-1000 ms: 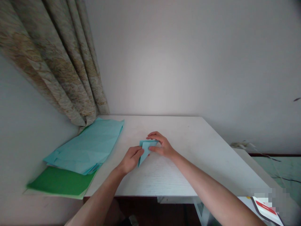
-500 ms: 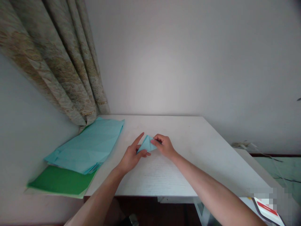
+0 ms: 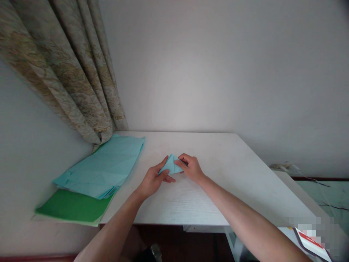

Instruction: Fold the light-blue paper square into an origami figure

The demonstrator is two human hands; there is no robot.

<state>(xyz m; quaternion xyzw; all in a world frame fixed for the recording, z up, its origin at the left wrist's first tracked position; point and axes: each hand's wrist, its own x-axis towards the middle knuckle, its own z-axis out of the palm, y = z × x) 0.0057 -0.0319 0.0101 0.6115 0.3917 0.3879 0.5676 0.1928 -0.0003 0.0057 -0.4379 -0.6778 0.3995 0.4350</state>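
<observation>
Head view: your small folded pale-blue paper triangle sits between your hands, over the white wood-grain table. Your right hand's fingers pinch together on its right corner; your left hand's fingers spread apart along its lower edge. With that light hold, the folds could spring open or the paper slip

Folded blue paper turned point-away, left hand now spread around its corner
</observation>
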